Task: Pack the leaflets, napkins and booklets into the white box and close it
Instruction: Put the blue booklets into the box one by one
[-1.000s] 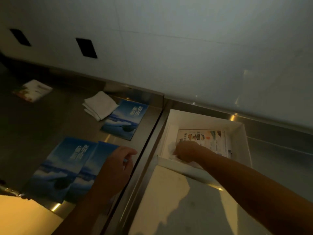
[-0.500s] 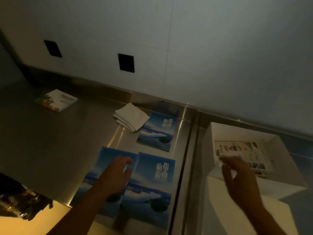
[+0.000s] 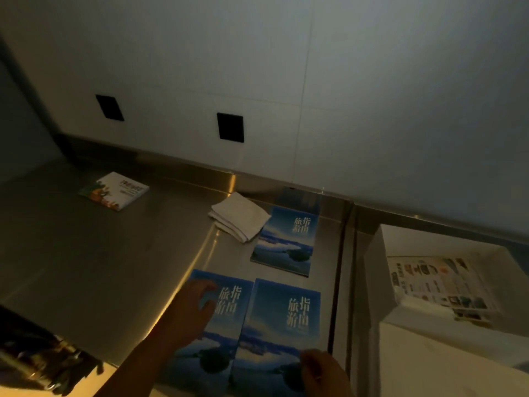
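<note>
Looking down at the steel bench (image 3: 100,267), I see the white box (image 3: 380,270) on its right side, close to the back edge. It is open. Inside it lies one printed leaflet (image 3: 435,282), flat, with small pictures on it. I cannot tell if anything lies under that leaflet. A white flap (image 3: 429,362), which may be the lid, sits at the near side of the box.

Three blue booklets lie on the bench, to the left of the box. Two are side by side at the front edge. My left hand (image 3: 189,313) lies flat on the left booklet (image 3: 229,302) with its fingers spread apart, pressing on the cover and not pinching it. My right hand (image 3: 323,373) touches the near corner of the right booklet (image 3: 286,316). Its fingers are partly out of view, so I cannot tell if they grip the cover or only rest on it.

The third booklet (image 3: 289,242) lies farther back, near the back edge. A pile of folded white napkins (image 3: 240,216) sits just beside it on the left, touching its corner. One more leaflet (image 3: 114,190), green and white, lies well apart from the rest, toward the back left corner of the bench.
</note>
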`<state>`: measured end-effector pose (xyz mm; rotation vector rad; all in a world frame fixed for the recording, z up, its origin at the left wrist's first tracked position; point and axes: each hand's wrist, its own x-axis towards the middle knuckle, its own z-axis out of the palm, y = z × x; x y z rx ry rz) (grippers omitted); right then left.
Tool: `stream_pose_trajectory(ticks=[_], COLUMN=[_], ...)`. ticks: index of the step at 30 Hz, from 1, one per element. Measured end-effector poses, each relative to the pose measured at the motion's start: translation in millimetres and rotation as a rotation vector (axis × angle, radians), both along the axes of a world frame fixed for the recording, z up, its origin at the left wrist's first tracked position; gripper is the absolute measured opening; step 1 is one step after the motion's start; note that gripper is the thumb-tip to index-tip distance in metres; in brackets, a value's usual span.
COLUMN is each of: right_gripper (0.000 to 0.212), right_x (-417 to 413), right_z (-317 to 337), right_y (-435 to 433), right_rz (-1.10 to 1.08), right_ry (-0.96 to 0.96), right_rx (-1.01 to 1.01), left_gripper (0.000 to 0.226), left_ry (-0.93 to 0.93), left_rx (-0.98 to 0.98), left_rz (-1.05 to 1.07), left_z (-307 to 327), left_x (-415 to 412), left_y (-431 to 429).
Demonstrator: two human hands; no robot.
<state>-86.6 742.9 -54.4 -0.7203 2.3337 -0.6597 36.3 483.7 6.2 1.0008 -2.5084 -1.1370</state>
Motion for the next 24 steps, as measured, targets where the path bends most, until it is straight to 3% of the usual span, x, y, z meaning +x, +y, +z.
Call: stream_pose_trajectory(ticks=[5,8,16,21,24], right_gripper=[0.045,0.058,0.104,0.109,0.126], right_x=[-5.7,-6.3,3.2,9.6,3.0], right_z=[3.0,5.7,-5.0,-6.4,-0.3], right_y=[-30.7,-53.0,-102.5,-110.6,-110.4], right_rz=[-0.243,-0.305,-0.596,-0.753,-0.800], right_ry=[0.003,0.004,-0.034,-0.022,-0.094], right_rx=[0.090,0.270,0.409,0.443,0.456], left_gripper=[0.030,0.030,0.026,0.023,0.023], left_ry=[0.074,0.074,0.092,0.083,0.076], left_rx=[0.079,0.079,0.141,0.143,0.180], left_rz=[0.113,0.037,-0.218,-0.327,-0.343], left_z=[-14.4,-25.6,-35.7,-43.1,-44.8], left_x=[6.6,0.2,-20.1,-22.4,-19.6], left_y=[-14.0,-27.7,-99.4,-119.1,-120.1])
